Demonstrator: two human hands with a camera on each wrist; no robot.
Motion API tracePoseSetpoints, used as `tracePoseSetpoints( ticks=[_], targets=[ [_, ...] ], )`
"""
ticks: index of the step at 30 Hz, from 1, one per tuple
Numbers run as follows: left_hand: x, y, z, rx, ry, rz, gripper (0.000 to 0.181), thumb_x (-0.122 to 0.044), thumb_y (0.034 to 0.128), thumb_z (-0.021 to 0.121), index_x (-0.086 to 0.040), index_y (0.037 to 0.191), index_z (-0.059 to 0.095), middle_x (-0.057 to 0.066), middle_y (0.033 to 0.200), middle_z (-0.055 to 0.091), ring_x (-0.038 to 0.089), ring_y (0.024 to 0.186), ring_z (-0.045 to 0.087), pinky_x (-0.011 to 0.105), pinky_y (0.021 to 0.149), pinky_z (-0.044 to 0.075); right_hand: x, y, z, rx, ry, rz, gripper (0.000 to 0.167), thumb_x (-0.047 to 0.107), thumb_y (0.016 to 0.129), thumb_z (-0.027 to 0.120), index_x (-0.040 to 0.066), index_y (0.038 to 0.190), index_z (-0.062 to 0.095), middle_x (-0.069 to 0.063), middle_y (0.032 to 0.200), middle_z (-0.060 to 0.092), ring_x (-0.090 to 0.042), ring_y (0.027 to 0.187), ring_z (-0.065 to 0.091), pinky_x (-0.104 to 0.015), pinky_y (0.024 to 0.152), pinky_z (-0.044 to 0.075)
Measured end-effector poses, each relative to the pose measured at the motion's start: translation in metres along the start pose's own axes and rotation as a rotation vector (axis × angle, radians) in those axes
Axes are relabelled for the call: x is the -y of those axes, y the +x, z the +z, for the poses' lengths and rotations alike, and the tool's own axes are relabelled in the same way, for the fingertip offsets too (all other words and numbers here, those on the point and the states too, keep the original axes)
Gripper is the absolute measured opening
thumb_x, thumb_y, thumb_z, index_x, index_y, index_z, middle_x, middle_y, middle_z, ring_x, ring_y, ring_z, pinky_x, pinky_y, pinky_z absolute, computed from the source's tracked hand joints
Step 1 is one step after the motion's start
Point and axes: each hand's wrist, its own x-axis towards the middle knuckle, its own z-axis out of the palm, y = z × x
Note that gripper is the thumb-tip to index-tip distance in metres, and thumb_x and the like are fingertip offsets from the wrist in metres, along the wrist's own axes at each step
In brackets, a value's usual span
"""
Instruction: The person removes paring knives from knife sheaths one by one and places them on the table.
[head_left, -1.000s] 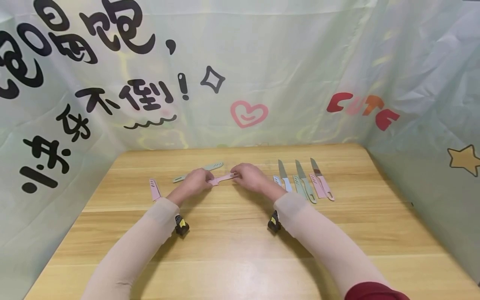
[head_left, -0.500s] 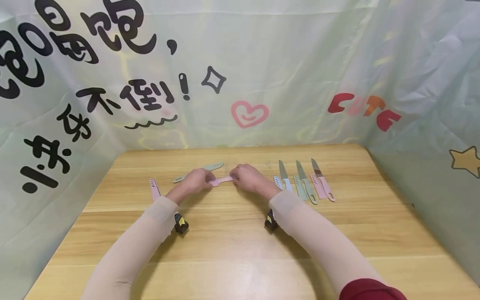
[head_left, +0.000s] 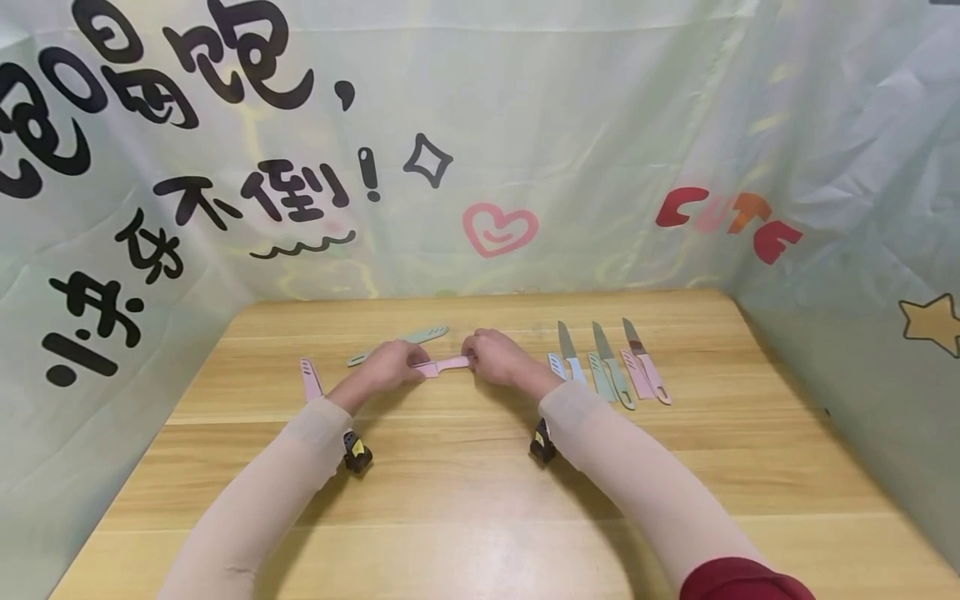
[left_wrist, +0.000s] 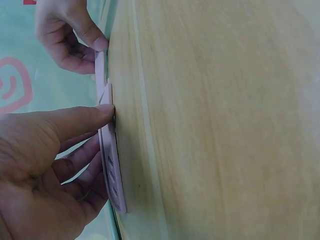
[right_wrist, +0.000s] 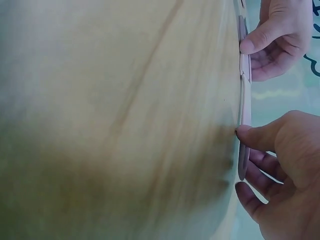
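Between the two hands is a pink knife whose blade end is inside a pink sheath. The left hand (head_left: 390, 365) pinches the sheath (left_wrist: 114, 165), thumb on one face and fingers behind it. By its pink handle (right_wrist: 245, 112) the knife is held in the right hand (head_left: 497, 357), thumb against the near side. Little or no blade shows between sheath and handle. A green knife or sheath piece (head_left: 426, 335) lies just behind the left hand, partly hidden by it.
Another pink sheath (head_left: 311, 379) lies left of the left hand. Right of the right hand are a blue-handled knife (head_left: 567, 342), a green knife (head_left: 611, 362) and a pink knife (head_left: 651, 371), each beside a matching sheath. A printed cloth (head_left: 600, 125) stands behind the wooden table (head_left: 480, 500).
The pink knife and sheath have tilted to lie more level and come slightly nearer the person. Both hands have shifted only slightly and keep their hold; the other knives remain in place.
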Motion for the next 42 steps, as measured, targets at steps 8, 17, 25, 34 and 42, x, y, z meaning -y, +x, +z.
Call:
tracePoseSetpoints(
  ticks=[8,17,25,34,42],
  targets=[
    [0.002,-0.004,0.0,-0.016,-0.007,0.01,0.029,-0.017,0.0847,0.078,-0.006,0.11,0.072,0.007,0.106,0.071,0.026,0.102,0.063,0.044,0.094,0.05,0.001,-0.004,0.0,-0.025,0.001,-0.006,0.017,0.012,0.093,0.066,0.011,0.109,0.068,-0.001,0.098,0.059,-0.017,0.089,0.057,-0.031,0.086,0.052],
    [0.007,-0.01,-0.004,0.0,-0.087,0.068,0.016,-0.014,0.0903,0.071,-0.008,0.105,0.071,0.003,0.095,0.069,0.019,0.089,0.062,0.039,0.083,0.053,0.002,-0.012,-0.002,-0.046,0.003,-0.031,0.015,0.015,0.091,0.069,0.012,0.106,0.068,0.001,0.096,0.058,-0.016,0.087,0.057,-0.031,0.084,0.053],
    [0.01,-0.016,-0.009,0.015,-0.161,0.091,0.015,-0.012,0.0932,0.066,-0.007,0.106,0.071,0.005,0.1,0.071,0.02,0.095,0.064,0.04,0.088,0.054,0.005,-0.015,-0.007,-0.036,0.02,-0.043,0.016,0.019,0.094,0.068,0.012,0.108,0.068,0.0,0.098,0.06,-0.015,0.091,0.059,-0.03,0.087,0.053],
    [0.014,-0.022,-0.01,-0.007,-0.239,0.102,0.015,-0.014,0.0935,0.066,-0.008,0.107,0.071,0.002,0.097,0.071,0.018,0.091,0.063,0.039,0.087,0.053,0.015,-0.017,-0.013,-0.001,0.049,-0.088,0.021,0.031,0.098,0.062,0.015,0.107,0.07,0.004,0.095,0.068,-0.013,0.085,0.061,-0.031,0.081,0.053],
    [0.008,-0.03,-0.013,0.014,-0.328,0.085,0.017,-0.014,0.0932,0.067,-0.007,0.108,0.071,0.003,0.101,0.071,0.019,0.094,0.064,0.038,0.087,0.054,0.02,-0.019,-0.015,0.059,0.069,-0.108,0.023,0.033,0.099,0.059,0.017,0.109,0.073,0.005,0.099,0.072,-0.011,0.085,0.063,-0.03,0.082,0.053]
  ],
)
